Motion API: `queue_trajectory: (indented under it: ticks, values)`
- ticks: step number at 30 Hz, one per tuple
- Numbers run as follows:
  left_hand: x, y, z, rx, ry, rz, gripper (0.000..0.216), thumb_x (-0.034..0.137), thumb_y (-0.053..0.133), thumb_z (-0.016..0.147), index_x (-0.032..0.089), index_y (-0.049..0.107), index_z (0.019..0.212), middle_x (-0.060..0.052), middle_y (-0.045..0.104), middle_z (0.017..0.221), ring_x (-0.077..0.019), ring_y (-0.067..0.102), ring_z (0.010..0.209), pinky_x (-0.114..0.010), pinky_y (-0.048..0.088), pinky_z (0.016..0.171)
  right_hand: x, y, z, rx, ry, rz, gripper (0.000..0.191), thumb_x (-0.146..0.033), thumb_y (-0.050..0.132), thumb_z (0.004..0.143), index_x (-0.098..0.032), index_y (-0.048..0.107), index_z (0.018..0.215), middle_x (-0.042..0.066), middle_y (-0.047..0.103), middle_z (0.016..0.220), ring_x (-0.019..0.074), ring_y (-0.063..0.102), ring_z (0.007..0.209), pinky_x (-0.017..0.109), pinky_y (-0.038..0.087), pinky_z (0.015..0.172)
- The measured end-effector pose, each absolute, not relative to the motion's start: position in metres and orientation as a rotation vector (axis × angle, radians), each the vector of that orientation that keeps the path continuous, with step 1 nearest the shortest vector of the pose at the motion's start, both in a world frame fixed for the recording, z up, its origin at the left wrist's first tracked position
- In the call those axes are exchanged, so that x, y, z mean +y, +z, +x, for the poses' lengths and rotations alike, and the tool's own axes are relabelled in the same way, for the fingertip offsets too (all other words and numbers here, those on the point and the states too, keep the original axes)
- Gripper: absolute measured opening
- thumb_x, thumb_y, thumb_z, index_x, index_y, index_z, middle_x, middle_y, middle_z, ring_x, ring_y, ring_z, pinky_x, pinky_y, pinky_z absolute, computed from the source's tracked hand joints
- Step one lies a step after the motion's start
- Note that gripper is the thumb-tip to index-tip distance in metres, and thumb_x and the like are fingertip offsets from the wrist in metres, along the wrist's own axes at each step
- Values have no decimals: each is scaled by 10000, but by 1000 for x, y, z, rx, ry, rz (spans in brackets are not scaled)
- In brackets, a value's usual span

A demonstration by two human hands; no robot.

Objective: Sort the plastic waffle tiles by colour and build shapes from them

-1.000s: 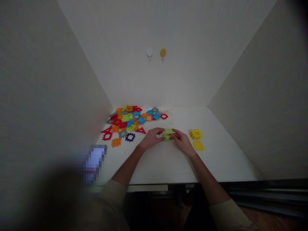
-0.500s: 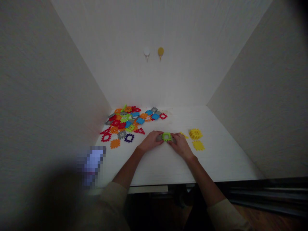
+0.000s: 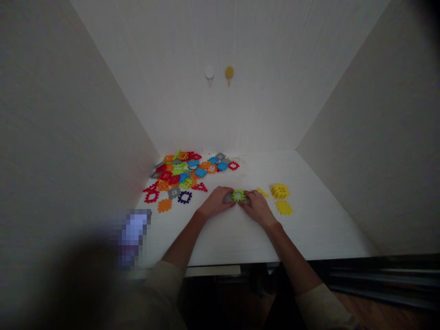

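Note:
A green toothed ring-shaped plastic tile [image 3: 238, 195] lies low on the white table [image 3: 240, 233], pinched from both sides. My left hand [image 3: 217, 200] grips its left edge and my right hand [image 3: 255, 205] grips its right edge. A greyish piece shows beside the green one under my left fingers, too dim to make out. A heap of interlocking tiles [image 3: 187, 172] in red, orange, blue, grey and green lies at the far left of the table.
A yellow cube built of tiles [image 3: 279, 190] stands right of my hands, with a flat yellow tile [image 3: 284, 207] in front of it and a small yellow piece [image 3: 263, 192] beside my right hand. Walls enclose the table on three sides. Two wall hooks [image 3: 219, 74] hang behind.
The green tile was held raised between my hands a second ago; both hands have lowered it to the table surface. The small yellow piece has come into sight beside my right hand.

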State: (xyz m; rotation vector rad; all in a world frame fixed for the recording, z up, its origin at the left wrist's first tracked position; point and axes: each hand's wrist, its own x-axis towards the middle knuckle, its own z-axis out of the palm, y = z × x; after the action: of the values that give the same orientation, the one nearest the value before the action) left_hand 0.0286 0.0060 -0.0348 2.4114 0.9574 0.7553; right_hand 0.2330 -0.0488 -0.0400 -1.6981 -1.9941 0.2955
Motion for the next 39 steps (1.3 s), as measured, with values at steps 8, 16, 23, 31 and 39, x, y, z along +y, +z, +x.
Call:
queue_trajectory:
  ticks: [8, 16, 23, 31, 39]
  values:
    - [4, -26, 31, 989, 732, 2394, 390, 350, 642, 762, 186, 603, 1113, -83, 635, 1117, -236, 558, 1059, -376, 417, 977, -53, -38, 233, -1939, 296, -1619, 403, -361, 531, 846, -136, 574, 1178, 135, 623, 1070, 236, 566, 1005, 360, 426, 917]
    - [4, -25, 34, 1019, 714, 2434, 374, 328, 636, 759, 200, 607, 1109, -76, 638, 1117, -248, 561, 1062, -380, 404, 986, -56, -39, 232, -1916, 297, -1568, 325, -322, 522, 846, -162, 619, 1111, 122, 642, 1037, 238, 580, 975, 385, 435, 916]
    - [3, -26, 34, 1002, 732, 2443, 365, 321, 626, 765, 188, 609, 1105, -82, 639, 1122, -244, 563, 1060, -387, 402, 985, -58, -39, 231, -1911, 304, -1543, 321, -324, 524, 844, -166, 622, 1105, 119, 650, 1024, 239, 585, 968, 391, 439, 906]
    - [-3, -20, 26, 1057, 745, 2359, 503, 339, 699, 707, 202, 561, 1172, -92, 577, 1224, -248, 509, 1154, -394, 387, 1013, -65, -34, 233, -1832, 310, -1540, 417, -386, 538, 829, -145, 580, 1166, 127, 631, 1044, 225, 590, 868, 390, 479, 837]
    - [8, -10, -61, 1789, 863, 2151, 307, 358, 583, 801, 166, 617, 1038, -91, 650, 960, -209, 607, 844, -350, 486, 802, -114, -31, 224, -1787, 412, -1506, 371, -424, 503, 860, -177, 591, 1122, 106, 628, 1030, 195, 584, 760, 374, 500, 787]
